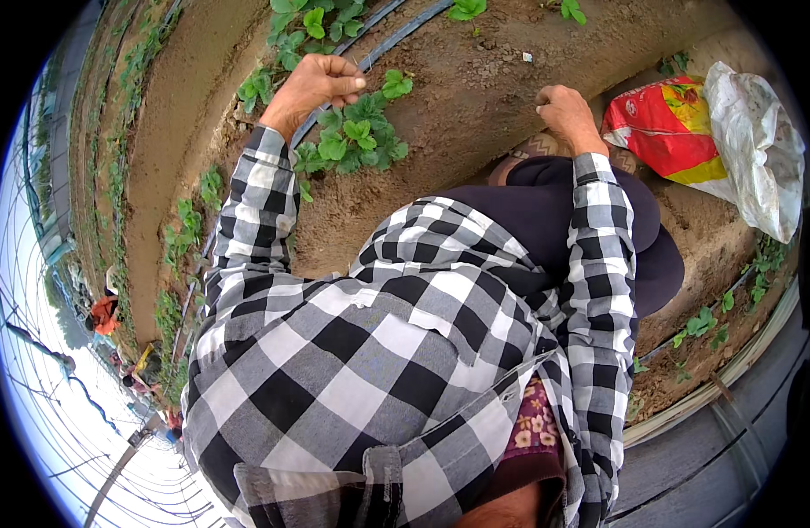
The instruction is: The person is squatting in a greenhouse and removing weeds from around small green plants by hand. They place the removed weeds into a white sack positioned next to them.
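My left hand [322,89] is over the raised soil bed, just above a leafy strawberry plant [355,140]. Its thumb and fingertips come together, but I cannot make out whether anything thin is between them. A black drip hose [405,36] runs along the bed behind this hand. My right hand [566,115] hangs in front of my knees with its fingers curled. Its fingertips face away from me, so whatever they might hold is hidden. To its right lies a red and yellow printed sack [669,132] with a crumpled whitish plastic part [754,148].
More strawberry plants [312,26] grow at the top, and others [184,231] line the bed at left. A furrow [160,198] separates the beds. Several people, one in orange [105,315], are far off at left. Greenhouse sheeting [721,449] borders the lower right.
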Demonstrator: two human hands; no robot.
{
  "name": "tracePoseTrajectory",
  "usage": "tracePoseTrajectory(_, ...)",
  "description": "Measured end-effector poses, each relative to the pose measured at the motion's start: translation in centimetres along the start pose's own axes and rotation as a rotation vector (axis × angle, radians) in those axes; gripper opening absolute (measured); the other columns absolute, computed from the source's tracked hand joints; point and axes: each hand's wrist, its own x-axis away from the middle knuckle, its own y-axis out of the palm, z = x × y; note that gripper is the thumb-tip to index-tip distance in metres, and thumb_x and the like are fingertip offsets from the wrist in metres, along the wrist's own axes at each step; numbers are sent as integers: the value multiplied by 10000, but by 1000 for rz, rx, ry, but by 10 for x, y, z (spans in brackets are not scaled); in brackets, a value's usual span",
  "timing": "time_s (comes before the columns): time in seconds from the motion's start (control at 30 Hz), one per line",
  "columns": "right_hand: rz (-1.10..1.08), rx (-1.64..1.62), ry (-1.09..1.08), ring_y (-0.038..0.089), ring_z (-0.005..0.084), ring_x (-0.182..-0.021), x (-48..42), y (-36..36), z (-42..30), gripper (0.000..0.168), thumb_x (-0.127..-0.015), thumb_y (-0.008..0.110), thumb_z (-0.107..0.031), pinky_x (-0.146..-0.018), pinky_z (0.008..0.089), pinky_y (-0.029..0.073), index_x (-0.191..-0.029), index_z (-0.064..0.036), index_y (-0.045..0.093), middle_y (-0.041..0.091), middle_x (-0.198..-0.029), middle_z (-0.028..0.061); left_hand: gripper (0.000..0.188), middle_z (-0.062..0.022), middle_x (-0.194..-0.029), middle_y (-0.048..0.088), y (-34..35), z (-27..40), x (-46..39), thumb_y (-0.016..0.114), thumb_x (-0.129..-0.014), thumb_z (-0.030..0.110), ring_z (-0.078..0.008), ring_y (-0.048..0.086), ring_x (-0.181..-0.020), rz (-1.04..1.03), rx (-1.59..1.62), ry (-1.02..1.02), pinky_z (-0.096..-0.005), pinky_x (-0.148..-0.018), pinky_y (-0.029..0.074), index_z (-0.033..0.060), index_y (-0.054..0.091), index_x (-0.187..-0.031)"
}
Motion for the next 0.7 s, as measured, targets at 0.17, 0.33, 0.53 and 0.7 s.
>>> tracePoseTrajectory(0.17, -47, 63, -32, 548, 330, -941, -4, 8, 13, 239, -687, 555, -152, -814, 392, 430, -901, -88, 642, 594, -952, 186, 175, -123, -669, 619, 66, -86, 51, 665, -704, 133, -191, 605, -612, 142, -154, -192, -311, -555, 475, -18, 645, -790)
tracePoseTrajectory(0.33, -78, 100, -44, 567, 327, -905, -2, 18, 21, 227, -685, 586, -174, -795, 384, 442, -884, -85, 648, 610, -900, 175, 164, -209, -745, 602, 112, -157, 59, 635, -687, 95, -358, 586, -695, 250, -578, -236, -375, -632, 470, -17, 629, -807)
tracePoseTrajectory(0.53, -117, 132, -25, 569, 328, -901, -1, 20, 25, 231, -685, 597, -171, -799, 382, 442, -897, -98, 652, 611, -894, 179, 164, -157, -766, 624, 129, -178, 32, 603, -694, 39, -240, 593, -683, 829, 111, -133, -314, -628, 446, -19, 607, -847)
tracePoseTrajectory(0.7, -106, 130, 0, 567, 330, -903, -1, 20, 23, 225, -689, 597, -174, -800, 385, 440, -894, -99, 652, 610, -887, 183, 75, 44, -693, 546, 129, -187, 4, 593, -710, -3, -64, 440, -607, 897, 636, -80, -242, -534, 384, -22, 614, -780)
